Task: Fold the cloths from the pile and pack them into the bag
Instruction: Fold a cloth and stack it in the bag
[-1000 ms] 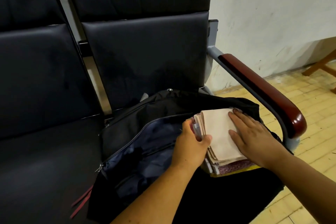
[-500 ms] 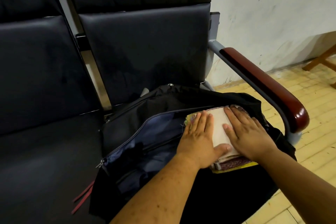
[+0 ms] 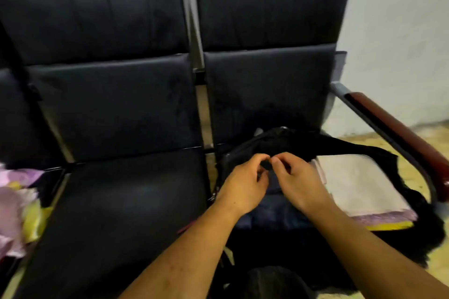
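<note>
- Change from the earlier frames: the left hand [image 3: 243, 183] and the right hand [image 3: 298, 184], half a second ago pressed flat on the stack of folded cloths [image 3: 357, 184], have left it and now meet at the mouth of the black fabric bag [image 3: 243, 153], to the left of the stack.
- The view is also wider than before, so the loose pile of lilac and yellow cloths [image 3: 14, 204] at the far left has come into sight.
- Count: one bag, one stack, one pile, two hands.
- The stack shows three layers: beige on top, patterned lilac below it, yellow at the bottom.
- The row of black padded seats [image 3: 126, 201] shows two seats whole and part of a third at the left edge.
- There is one red-brown wooden armrest [image 3: 398, 136] at the right end.
- Position of the task's things: the bag lies open on the right seat, with the stack inside its right part. The pile lies on the left seat, well apart from the bag.
- Pose of the hands: both forearms reach in from below, backs of the hands upward. On each hand the fingers are curled and the thumb meets the forefinger.
- Together they pinch a small dark part of the bag's opening. Blur hides whether this is a zip pull or a fold of fabric.
</note>
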The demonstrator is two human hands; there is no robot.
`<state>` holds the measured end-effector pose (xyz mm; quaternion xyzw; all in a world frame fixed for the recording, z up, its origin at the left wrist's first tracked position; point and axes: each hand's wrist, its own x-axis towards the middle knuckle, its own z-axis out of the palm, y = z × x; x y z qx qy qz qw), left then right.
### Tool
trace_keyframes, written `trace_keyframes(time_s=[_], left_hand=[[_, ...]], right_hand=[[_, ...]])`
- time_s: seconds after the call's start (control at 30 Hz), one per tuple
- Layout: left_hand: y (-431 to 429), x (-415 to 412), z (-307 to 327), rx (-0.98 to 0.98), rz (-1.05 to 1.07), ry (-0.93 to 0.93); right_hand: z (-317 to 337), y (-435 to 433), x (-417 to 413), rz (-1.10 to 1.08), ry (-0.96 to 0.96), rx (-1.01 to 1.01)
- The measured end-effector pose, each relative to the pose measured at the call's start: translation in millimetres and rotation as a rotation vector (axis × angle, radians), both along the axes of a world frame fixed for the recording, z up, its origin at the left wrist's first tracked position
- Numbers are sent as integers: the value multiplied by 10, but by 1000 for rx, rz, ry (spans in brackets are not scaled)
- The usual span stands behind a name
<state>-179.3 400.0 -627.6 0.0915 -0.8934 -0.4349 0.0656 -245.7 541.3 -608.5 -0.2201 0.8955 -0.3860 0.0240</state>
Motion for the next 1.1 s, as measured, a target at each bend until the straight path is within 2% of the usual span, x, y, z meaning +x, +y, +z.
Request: trace_keyframes(time_s=[0.2, 0.3, 0.4, 0.7, 0.9, 1.1], left_hand=[[-985, 1034, 93, -79, 201, -51], [-1520, 1661, 27, -81, 301, -102], [-1979, 2267, -71, -78, 432, -173], [-3058, 3765, -350, -86, 720, -189], [-3708, 4445, -456, -201, 881, -168], [-4503, 4846, -507, -310, 964, -308]], right_hand=[[-52, -1048, 850, 104, -293, -162], [-37, -1519, 1367, 176, -382, -177], [-35, -1914, 1815, 265, -397, -149], [-11, -2876, 2914, 502, -427, -37], [13, -3392, 3405, 554, -430, -17], [-117, -3791, 3704, 563, -418, -26]])
